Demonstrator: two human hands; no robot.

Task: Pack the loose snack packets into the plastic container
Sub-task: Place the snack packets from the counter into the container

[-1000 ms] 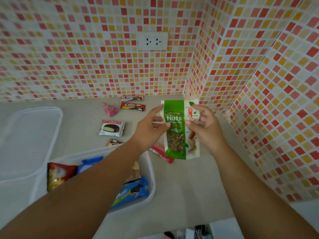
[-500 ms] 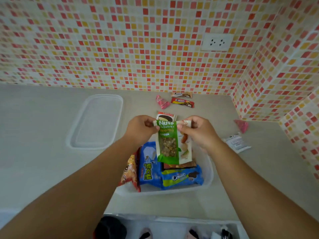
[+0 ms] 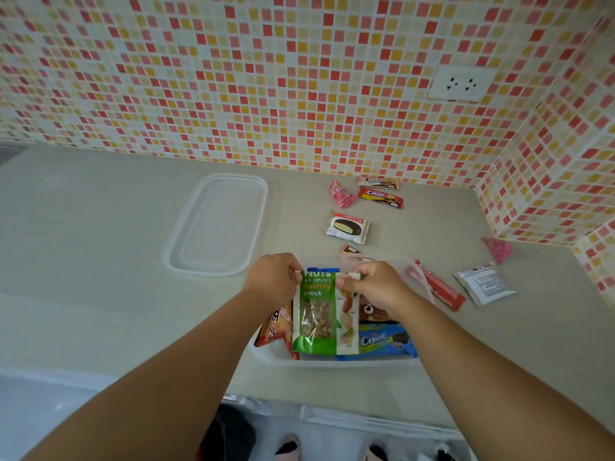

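Note:
A green nuts packet (image 3: 319, 314) hangs over the clear plastic container (image 3: 332, 362) near the counter's front edge. My left hand (image 3: 273, 279) pinches its top left corner and my right hand (image 3: 372, 284) pinches its top right corner. Inside the container lie a blue Creamo packet (image 3: 386, 341), an orange chip bag (image 3: 274, 324) and a brown packet (image 3: 371, 311). Loose on the counter behind and to the right are a choco pie (image 3: 347, 227), a red biscuit bar (image 3: 381, 197), a pink packet (image 3: 341, 194), a long red bar (image 3: 439, 289) and a white sachet (image 3: 484, 284).
The container's clear lid (image 3: 218, 224) lies upside on the counter to the left. A second pink packet (image 3: 497, 249) sits by the tiled corner on the right. Tiled walls close the back and right; a wall socket (image 3: 461, 84) is high on the back wall.
Both hands have carried the nuts packet from beside the right wall to above the container and lowered it toward the packets inside. The view has swung left.

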